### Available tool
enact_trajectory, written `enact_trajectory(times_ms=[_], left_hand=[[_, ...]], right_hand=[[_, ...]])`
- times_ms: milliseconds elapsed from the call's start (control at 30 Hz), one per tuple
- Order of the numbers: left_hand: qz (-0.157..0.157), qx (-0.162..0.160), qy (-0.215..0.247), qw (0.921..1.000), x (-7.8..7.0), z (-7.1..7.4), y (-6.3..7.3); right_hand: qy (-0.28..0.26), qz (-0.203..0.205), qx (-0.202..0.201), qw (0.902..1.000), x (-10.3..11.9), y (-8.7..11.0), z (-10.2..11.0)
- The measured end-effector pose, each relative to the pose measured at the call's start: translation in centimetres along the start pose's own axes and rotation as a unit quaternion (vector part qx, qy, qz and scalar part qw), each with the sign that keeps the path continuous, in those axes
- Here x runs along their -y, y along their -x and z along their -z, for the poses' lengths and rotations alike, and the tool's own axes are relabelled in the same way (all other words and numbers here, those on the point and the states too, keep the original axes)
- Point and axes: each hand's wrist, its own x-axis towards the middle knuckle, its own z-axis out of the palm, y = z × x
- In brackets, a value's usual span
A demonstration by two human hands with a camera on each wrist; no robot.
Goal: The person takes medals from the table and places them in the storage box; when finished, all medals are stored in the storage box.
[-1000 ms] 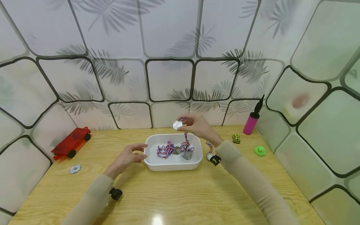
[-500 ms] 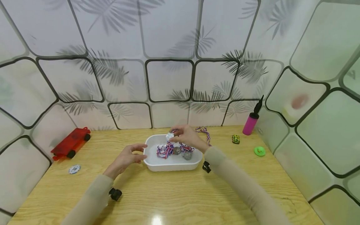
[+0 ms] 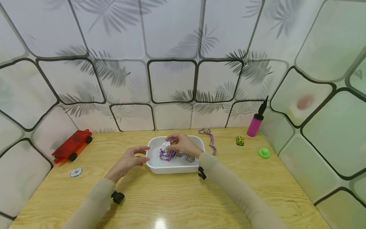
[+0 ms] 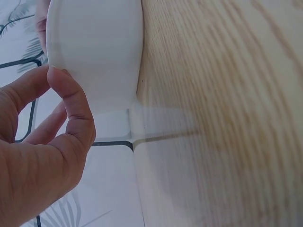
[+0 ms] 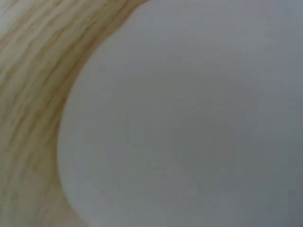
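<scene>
In the head view, my right hand (image 3: 183, 143) is over the white plastic tub (image 3: 172, 170), pinching a silver medal (image 3: 166, 145) between thumb and fingers. Below it, a striped red, white and blue ribbon (image 3: 167, 155) lies in the tub, and two more medals, one of them a silver medal (image 3: 190, 158), are partly hidden by the hand. My left hand (image 3: 132, 160) holds the tub's left end, thumb and fingers bent at the rim. The left wrist view shows this left hand (image 4: 57, 127) at the rim. Only the tub's blurred wall (image 5: 180, 123) fills most of the right wrist view.
A striped ribbon (image 3: 212, 140) lies right of the tub. Farther right are a small yellow-green toy car (image 3: 240, 141), a green duck (image 3: 264, 153) and a pink hand pump (image 3: 255, 125). At left stand a red toy car (image 3: 73, 145) and a poker chip (image 3: 76, 172).
My right hand has carried the silver medal left and down, from above the tub's back rim to inside its left half. My left hand has stayed at the tub's left end.
</scene>
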Motion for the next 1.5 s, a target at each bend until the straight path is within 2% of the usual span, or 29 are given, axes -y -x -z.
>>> enact_trajectory(times_ms=[333, 500, 633, 967, 1167, 1300, 1500], left_hand=[[-0.006, -0.002, -0.003, 1.0, 0.1, 0.0, -0.2], [-0.009, 0.0, 0.0, 1.0, 0.0, 0.0, 0.0], [-0.011, 0.003, 0.004, 0.9999, -0.1, 0.0, 0.1], [-0.013, 0.004, 0.006, 0.9999, -0.1, -0.1, 0.1], [-0.014, 0.006, 0.007, 0.9999, 0.0, 0.0, 0.0], [-0.012, 0.005, 0.002, 0.9999, 0.2, 0.1, -0.1], [-0.006, 0.001, -0.003, 1.0, 0.4, 0.1, -0.2]], right_hand=[[-0.036, -0.037, 0.024, 0.9984, -0.9, 0.0, -0.4], [-0.017, -0.056, 0.048, 0.9972, -1.2, 0.1, -0.4], [0.014, -0.056, 0.06, 0.9965, -1.4, 0.2, -0.5], [0.037, -0.042, 0.07, 0.996, -1.8, 0.3, -0.3], [0.049, -0.047, 0.068, 0.9953, -1.8, 0.2, -0.3], [0.073, -0.042, 0.07, 0.994, -1.9, 0.2, -0.4], [0.08, -0.032, 0.109, 0.9903, -1.8, 0.3, -0.5]])
